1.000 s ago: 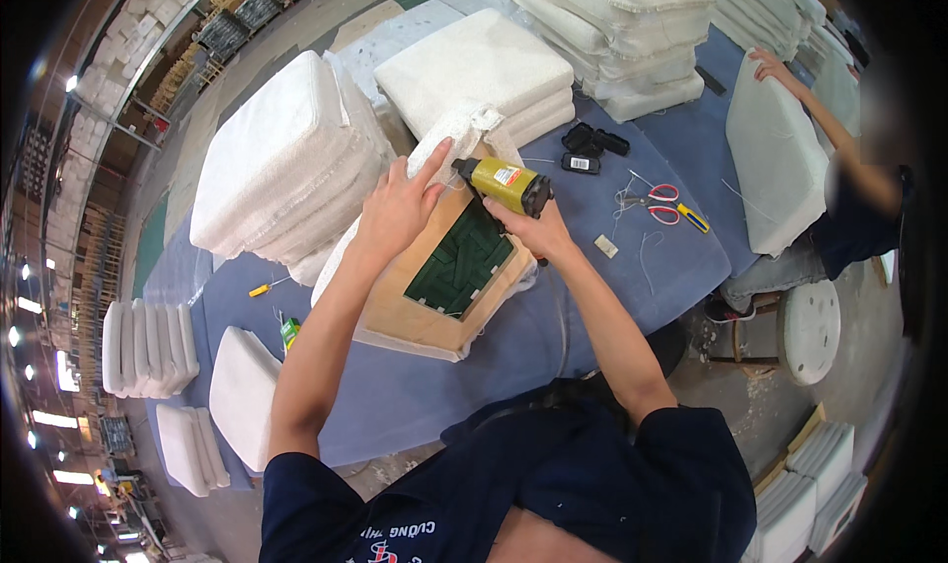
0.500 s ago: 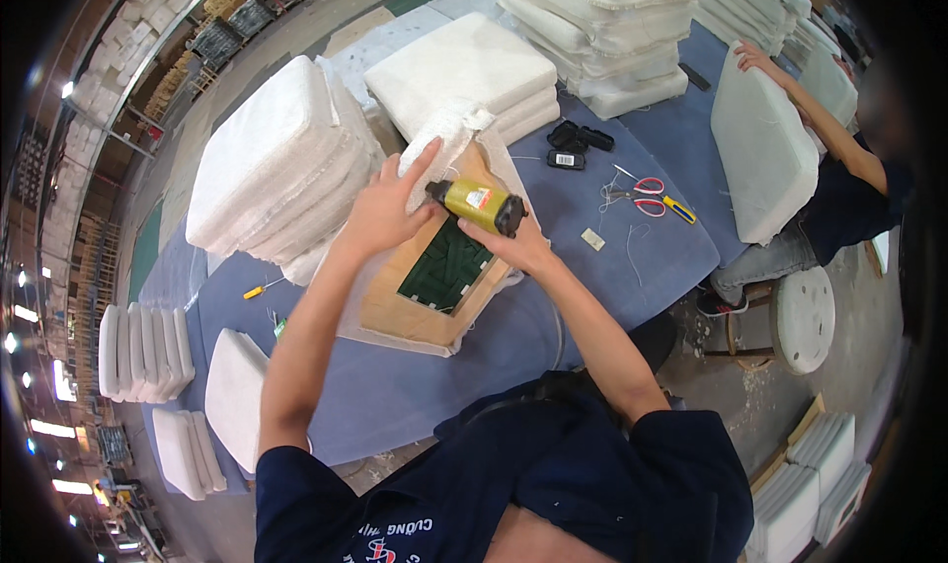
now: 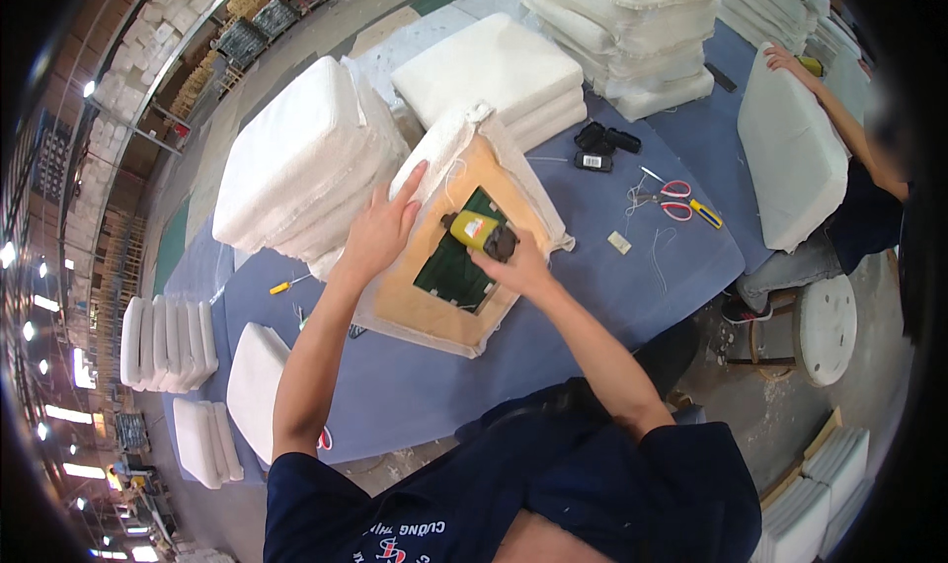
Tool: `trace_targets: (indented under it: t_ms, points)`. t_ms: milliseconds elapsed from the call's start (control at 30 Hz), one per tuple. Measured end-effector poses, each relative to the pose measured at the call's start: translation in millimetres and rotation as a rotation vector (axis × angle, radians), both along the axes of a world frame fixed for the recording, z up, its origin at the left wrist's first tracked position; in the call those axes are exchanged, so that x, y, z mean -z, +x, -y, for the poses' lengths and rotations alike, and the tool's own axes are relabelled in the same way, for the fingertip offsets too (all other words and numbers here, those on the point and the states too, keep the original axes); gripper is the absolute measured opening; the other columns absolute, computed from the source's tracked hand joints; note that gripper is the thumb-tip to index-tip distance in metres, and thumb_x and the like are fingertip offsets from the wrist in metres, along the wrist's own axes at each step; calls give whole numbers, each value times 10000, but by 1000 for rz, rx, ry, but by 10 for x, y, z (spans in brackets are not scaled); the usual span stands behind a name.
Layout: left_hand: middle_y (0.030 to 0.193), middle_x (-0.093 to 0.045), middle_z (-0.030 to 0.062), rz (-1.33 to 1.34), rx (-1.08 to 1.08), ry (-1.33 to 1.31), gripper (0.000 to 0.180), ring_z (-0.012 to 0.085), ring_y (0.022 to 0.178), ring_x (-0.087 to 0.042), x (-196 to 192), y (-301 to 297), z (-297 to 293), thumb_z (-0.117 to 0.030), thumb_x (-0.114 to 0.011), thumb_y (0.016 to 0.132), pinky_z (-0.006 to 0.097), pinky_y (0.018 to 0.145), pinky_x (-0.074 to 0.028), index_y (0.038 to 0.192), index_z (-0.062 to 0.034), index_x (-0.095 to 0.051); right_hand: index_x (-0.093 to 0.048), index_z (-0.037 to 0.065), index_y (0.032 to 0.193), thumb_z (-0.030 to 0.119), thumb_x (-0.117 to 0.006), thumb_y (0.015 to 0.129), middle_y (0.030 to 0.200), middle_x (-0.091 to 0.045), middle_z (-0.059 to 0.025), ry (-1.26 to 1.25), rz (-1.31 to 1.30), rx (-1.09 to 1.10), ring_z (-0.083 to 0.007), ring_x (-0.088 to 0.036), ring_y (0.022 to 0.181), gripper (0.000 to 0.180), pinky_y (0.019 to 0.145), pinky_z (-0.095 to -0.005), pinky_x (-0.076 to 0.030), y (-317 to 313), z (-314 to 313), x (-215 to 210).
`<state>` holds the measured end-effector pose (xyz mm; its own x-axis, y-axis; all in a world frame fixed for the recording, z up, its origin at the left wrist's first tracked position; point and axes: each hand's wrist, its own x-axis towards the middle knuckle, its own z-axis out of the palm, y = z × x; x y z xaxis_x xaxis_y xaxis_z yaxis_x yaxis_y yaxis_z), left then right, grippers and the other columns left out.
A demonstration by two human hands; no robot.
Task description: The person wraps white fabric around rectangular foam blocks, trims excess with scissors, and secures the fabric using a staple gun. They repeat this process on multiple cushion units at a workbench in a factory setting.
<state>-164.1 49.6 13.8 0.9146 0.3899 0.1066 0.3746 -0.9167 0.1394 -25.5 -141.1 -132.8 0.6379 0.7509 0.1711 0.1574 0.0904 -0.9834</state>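
A seat cushion lies upside down on the blue table (image 3: 592,257), showing its plywood frame (image 3: 425,301) with a dark green webbed opening and white fabric (image 3: 449,148) folded over the far edge. My left hand (image 3: 380,229) presses flat on the frame's far left side beside the fabric. My right hand (image 3: 509,262) grips a yellow and black staple gun (image 3: 479,232), held over the frame near the opening.
White cushions are stacked at the left (image 3: 296,163), behind (image 3: 494,74) and at the far right (image 3: 632,20). Red-handled scissors (image 3: 676,196), a black tool (image 3: 597,146) and a small yellow screwdriver (image 3: 291,284) lie on the table. Another person (image 3: 859,158) at the right holds a white cushion (image 3: 790,158).
My right hand has brought the staple gun down and toward me, from the frame's far edge to over the opening. My left hand stayed pressed on the frame.
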Motion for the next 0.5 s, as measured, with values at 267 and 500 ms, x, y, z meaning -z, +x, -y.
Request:
trace_targets:
  t_ms: [267, 500]
  points:
    - [1298, -586, 303, 57, 78, 58, 668, 550, 1118, -671, -12, 72, 48, -328, -582, 1119, 596, 908, -585, 1727, -419, -318, -789, -21, 1066, 298, -868, 890, 949, -815, -153, 202, 43, 80, -279, -779, 846, 374, 790, -374, -587, 216, -104, -440]
    - [1236, -576, 280, 73, 116, 45, 700, 546, 1080, -668, 20, 25, 7, -330, -614, 1105, 596, 902, -582, 1728, -428, -311, -788, -4, 1123, 318, -851, 919, 966, -814, -134, 164, 28, 33, -237, -757, 829, 387, 805, -374, -584, 164, -51, -464]
